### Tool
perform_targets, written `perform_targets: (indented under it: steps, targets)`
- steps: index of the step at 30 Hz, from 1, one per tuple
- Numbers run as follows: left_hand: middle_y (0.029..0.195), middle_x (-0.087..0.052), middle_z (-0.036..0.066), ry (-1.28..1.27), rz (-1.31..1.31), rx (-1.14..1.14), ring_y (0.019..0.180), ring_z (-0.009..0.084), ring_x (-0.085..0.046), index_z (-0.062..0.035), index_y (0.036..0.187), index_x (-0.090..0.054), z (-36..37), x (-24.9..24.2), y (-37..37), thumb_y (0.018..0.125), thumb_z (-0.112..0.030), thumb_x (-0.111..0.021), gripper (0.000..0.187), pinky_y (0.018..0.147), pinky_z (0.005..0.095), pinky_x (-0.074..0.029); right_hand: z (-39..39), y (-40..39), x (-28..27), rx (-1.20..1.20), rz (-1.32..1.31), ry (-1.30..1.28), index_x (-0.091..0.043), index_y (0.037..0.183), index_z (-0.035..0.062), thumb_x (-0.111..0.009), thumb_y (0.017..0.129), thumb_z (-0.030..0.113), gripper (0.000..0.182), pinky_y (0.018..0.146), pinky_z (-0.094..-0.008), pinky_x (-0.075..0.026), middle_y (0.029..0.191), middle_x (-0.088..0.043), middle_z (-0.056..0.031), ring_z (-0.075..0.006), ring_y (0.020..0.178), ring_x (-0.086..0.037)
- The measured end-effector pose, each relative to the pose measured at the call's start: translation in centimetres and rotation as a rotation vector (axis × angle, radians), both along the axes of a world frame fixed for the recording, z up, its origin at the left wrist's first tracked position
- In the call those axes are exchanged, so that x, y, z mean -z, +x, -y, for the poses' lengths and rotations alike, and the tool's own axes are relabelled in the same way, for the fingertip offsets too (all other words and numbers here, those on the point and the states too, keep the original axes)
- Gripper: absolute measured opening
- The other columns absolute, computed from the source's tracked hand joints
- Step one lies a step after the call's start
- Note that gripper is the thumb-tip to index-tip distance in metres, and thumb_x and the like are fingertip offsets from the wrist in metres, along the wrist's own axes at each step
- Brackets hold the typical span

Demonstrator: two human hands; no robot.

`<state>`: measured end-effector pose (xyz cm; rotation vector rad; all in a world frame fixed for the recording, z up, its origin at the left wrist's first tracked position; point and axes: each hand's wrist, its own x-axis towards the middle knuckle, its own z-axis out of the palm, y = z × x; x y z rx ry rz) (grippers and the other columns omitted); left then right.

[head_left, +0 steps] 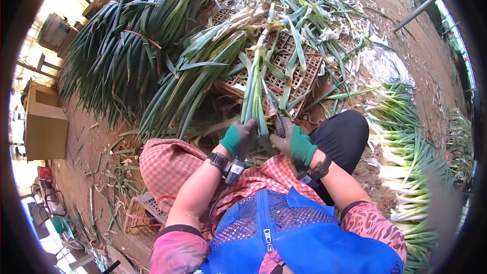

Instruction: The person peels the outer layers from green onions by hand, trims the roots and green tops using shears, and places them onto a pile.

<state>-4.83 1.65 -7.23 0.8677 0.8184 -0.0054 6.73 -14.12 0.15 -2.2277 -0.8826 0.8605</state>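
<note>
Working the knife [274, 113] well likely called for a steady hold on the green onion [255, 83], with the blade clear of the left hand [241, 139]. That hand's grip was closed round the leaves; the right hand's [295, 143] was wrapped round the knife handle. The green onion reached forward from the left grip, toward the crate [308, 61].

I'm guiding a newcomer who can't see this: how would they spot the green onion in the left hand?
Find the brown, holed crate above the picture's centre. Across it in view runs the green onion, leaves reaching down into the gloved left hand. Unlike the big bundles left of it and the onion row on the right, it is held.
</note>
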Motion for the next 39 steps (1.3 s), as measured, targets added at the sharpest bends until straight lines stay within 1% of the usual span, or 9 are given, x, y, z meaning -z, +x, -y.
perform_targets:
  steps: [5,9,11,18,19,20,28,32,39]
  targets:
    - [0.077,-0.061,0.003,0.026,-0.105,0.085,0.062,0.0131,-0.056,-0.0046,0.099,-0.064,1.2,-2.5,0.0,0.092,-0.029,-0.062,0.025,0.055,0.0285,-0.047,0.4,0.3,1.9,0.044,0.052,0.075,-0.05,0.125,-0.0053,-0.067,0.08,0.022,0.056,0.083,-0.0443,-0.051,0.104,-0.064,-0.0301,-0.0418,0.098,-0.064]
    - [0.076,-0.062,0.004,0.009,-0.085,0.07,0.06,0.0138,-0.058,-0.0026,0.103,-0.063,2.4,0.4,0.1,0.092,-0.028,-0.063,0.028,0.053,0.0296,-0.048,-0.9,1.4,1.4,0.038,0.064,-0.036,-0.05,0.123,-0.0091,-0.066,0.08,0.029,0.06,0.081,-0.0463,-0.051,0.098,-0.064,-0.0332,-0.0449,0.096,-0.064]
    - [0.076,-0.062,0.004,0.181,-0.026,0.162,0.06,0.0138,-0.058,-0.0019,0.103,-0.063,2.4,3.1,-0.2,0.092,-0.029,-0.065,0.029,0.052,0.0295,-0.048,-1.9,2.2,2.2,0.023,0.112,-0.088,-0.05,0.12,-0.0105,-0.065,0.08,0.034,0.062,0.077,-0.0486,-0.052,0.092,-0.063,-0.0346,-0.047,0.091,-0.064]
    - [0.087,-0.065,0.006,0.055,-0.163,0.157,0.067,0.0154,-0.062,0.0005,0.107,-0.06,2.6,2.3,0.3,0.091,-0.024,-0.068,0.03,0.056,0.0299,-0.051,-6.8,7.9,6.2,0.088,0.184,-0.141,-0.056,0.112,-0.0101,-0.065,0.078,0.039,0.06,0.077,-0.0475,-0.052,0.093,-0.064,-0.0335,-0.0454,0.091,-0.065]
    - [0.09,-0.068,0.012,0.071,-0.019,0.082,0.072,0.018,-0.064,0.0053,0.114,-0.058,3.7,8.5,0.0,0.085,-0.038,-0.071,0.053,0.061,0.0328,-0.052,-7.6,9.3,7.2,0.02,0.231,-0.187,-0.057,0.112,-0.0083,-0.064,0.078,0.04,0.06,0.078,-0.0461,-0.052,0.095,-0.065,-0.0323,-0.0436,0.092,-0.066]
    - [0.091,-0.068,0.013,0.098,-0.048,0.094,0.072,0.0185,-0.064,0.0055,0.114,-0.058,3.8,9.3,-0.2,0.084,-0.039,-0.07,0.055,0.062,0.0332,-0.052,-8.6,10.2,5.4,-0.02,0.159,-0.28,-0.058,0.111,-0.0066,-0.064,0.077,0.04,0.058,0.08,-0.0457,-0.052,0.097,-0.065,-0.0313,-0.043,0.093,-0.066]
    - [0.094,-0.069,0.016,0.181,-0.154,0.216,0.079,0.0211,-0.066,0.0063,0.115,-0.059,3.8,6.7,0.2,0.082,-0.044,-0.07,0.061,0.07,0.034,-0.054,-13.9,15.5,4.9,0.044,0.265,-0.405,-0.058,0.116,-0.0046,-0.066,0.078,0.035,0.056,0.091,-0.0431,-0.052,0.109,-0.065,-0.0279,-0.0385,0.105,-0.064]
    - [0.095,-0.069,0.016,0.151,-0.178,0.228,0.08,0.0225,-0.068,0.0062,0.116,-0.059,4.3,9.0,0.1,0.081,-0.045,-0.072,0.064,0.072,0.0345,-0.054,-11.9,13.6,3.3,0.035,0.205,-0.322,-0.058,0.108,-0.004,-0.064,0.079,0.032,0.047,0.083,-0.0443,-0.053,0.1,-0.066,-0.03,-0.0404,0.094,-0.067]
    - [0.092,-0.07,0.017,0.243,-0.277,0.389,0.078,0.0232,-0.068,0.0068,0.112,-0.06,4.2,9.9,0.7,0.08,-0.048,-0.071,0.064,0.069,0.0349,-0.054,-3.3,5.6,3.0,-0.073,0.189,-0.289,-0.051,0.116,-0.0003,-0.066,0.079,0.03,0.051,0.075,-0.0499,-0.051,0.091,-0.065,-0.0283,-0.0438,0.087,-0.064]
